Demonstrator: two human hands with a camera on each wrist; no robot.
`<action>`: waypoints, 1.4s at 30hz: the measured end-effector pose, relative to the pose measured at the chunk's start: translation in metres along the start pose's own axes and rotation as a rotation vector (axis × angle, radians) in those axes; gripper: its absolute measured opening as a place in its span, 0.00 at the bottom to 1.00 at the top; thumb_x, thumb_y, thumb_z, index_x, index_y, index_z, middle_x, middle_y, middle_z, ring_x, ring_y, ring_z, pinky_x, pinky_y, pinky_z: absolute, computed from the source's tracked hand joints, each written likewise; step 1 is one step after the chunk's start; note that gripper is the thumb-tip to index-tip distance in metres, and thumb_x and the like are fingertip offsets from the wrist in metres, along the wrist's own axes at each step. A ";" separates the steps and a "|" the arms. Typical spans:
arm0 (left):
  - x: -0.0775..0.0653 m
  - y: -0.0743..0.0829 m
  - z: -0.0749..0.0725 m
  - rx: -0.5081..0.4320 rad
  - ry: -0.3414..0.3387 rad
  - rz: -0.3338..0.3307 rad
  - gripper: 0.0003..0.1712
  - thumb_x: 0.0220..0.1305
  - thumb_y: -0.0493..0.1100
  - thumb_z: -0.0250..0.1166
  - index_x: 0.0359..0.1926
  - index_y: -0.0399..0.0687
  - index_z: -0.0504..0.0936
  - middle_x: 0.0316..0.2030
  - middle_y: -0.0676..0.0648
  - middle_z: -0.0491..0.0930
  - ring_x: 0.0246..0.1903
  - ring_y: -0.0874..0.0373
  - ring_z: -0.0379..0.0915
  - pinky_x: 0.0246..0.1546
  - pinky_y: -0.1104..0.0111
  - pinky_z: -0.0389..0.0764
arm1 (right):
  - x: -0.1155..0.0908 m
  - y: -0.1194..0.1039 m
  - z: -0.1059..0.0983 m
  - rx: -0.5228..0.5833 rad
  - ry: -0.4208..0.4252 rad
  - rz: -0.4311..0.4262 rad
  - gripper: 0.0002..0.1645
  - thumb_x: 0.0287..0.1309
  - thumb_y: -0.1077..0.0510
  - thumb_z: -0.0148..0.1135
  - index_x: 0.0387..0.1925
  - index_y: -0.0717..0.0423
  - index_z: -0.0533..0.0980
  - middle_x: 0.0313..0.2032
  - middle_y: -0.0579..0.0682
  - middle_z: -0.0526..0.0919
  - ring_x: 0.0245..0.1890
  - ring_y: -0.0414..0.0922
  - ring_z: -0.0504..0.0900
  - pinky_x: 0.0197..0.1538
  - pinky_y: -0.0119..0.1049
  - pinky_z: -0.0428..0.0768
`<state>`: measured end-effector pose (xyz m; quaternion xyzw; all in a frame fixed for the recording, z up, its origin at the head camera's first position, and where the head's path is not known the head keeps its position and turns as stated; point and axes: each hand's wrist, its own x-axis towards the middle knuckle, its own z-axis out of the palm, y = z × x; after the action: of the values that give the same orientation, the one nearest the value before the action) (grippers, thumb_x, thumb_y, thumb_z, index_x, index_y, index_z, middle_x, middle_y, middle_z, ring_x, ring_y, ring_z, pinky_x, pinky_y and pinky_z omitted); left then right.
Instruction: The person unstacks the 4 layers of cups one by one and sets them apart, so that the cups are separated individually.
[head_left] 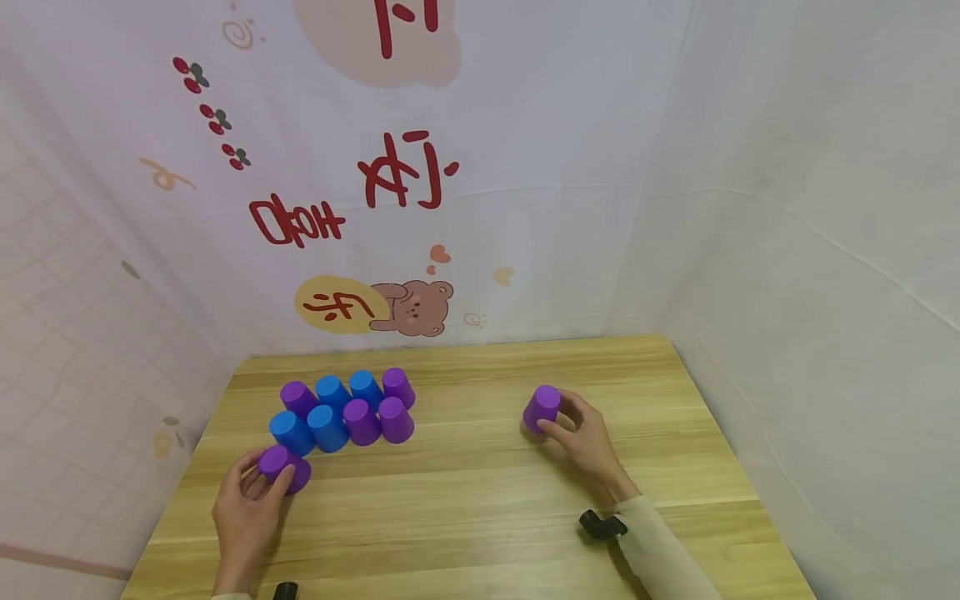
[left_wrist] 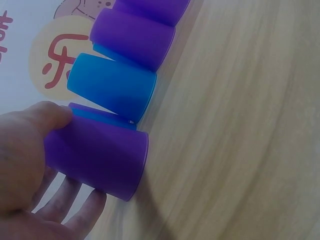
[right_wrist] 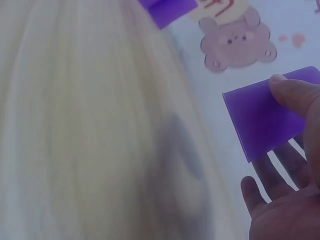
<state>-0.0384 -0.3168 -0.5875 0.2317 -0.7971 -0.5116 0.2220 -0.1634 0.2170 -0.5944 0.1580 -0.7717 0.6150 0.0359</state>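
Observation:
At the table's left, my left hand grips an upside-down purple cup, thumb on one side and fingers on the other. Whether its rim touches the table I cannot tell. Just behind it stand two rows of upside-down cups, among them a blue cup, a second blue cup and a purple cup. On the right, apart from the rows, my right hand pinches another upside-down purple cup. In the right wrist view, this cup is above the table, its shadow apart from it.
The wooden table meets a printed white cloth wall at the back. More cloth hangs at the right side and the left side. A black curved piece sits at my right wrist.

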 end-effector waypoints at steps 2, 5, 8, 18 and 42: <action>0.000 0.000 0.000 -0.002 -0.001 -0.002 0.36 0.69 0.39 0.82 0.73 0.36 0.78 0.61 0.49 0.81 0.50 0.89 0.73 0.49 0.93 0.80 | 0.003 -0.006 0.005 0.023 -0.016 -0.042 0.35 0.68 0.66 0.79 0.73 0.59 0.78 0.68 0.60 0.86 0.66 0.36 0.86 0.75 0.27 0.81; -0.001 0.002 0.001 0.013 0.002 -0.008 0.35 0.69 0.39 0.81 0.73 0.37 0.79 0.63 0.46 0.80 0.51 0.89 0.72 0.50 0.94 0.79 | 0.007 -0.015 0.015 0.052 -0.039 -0.094 0.35 0.67 0.68 0.79 0.73 0.60 0.79 0.66 0.60 0.87 0.64 0.36 0.87 0.74 0.27 0.83; -0.002 0.004 0.002 0.031 0.004 -0.015 0.34 0.70 0.39 0.81 0.73 0.38 0.79 0.65 0.44 0.80 0.50 0.89 0.71 0.51 0.94 0.78 | 0.010 -0.024 0.027 0.067 -0.070 -0.135 0.35 0.67 0.69 0.78 0.73 0.60 0.79 0.66 0.61 0.87 0.64 0.35 0.87 0.73 0.27 0.83; -0.005 0.006 0.001 0.057 0.000 -0.039 0.35 0.71 0.41 0.80 0.74 0.40 0.78 0.68 0.40 0.81 0.51 0.88 0.70 0.52 0.94 0.76 | 0.014 -0.056 0.076 0.105 -0.213 -0.139 0.35 0.67 0.66 0.79 0.73 0.57 0.78 0.67 0.60 0.87 0.66 0.37 0.87 0.74 0.36 0.86; -0.002 0.004 0.001 0.009 0.002 -0.021 0.35 0.71 0.39 0.81 0.74 0.39 0.79 0.68 0.37 0.81 0.51 0.89 0.72 0.52 0.93 0.79 | 0.006 -0.083 0.239 0.031 -0.425 -0.088 0.34 0.71 0.58 0.79 0.73 0.54 0.76 0.68 0.54 0.85 0.68 0.42 0.85 0.75 0.37 0.86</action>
<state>-0.0379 -0.3133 -0.5840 0.2416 -0.7968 -0.5099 0.2164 -0.1115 -0.0299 -0.5728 0.3180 -0.7446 0.5778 -0.1032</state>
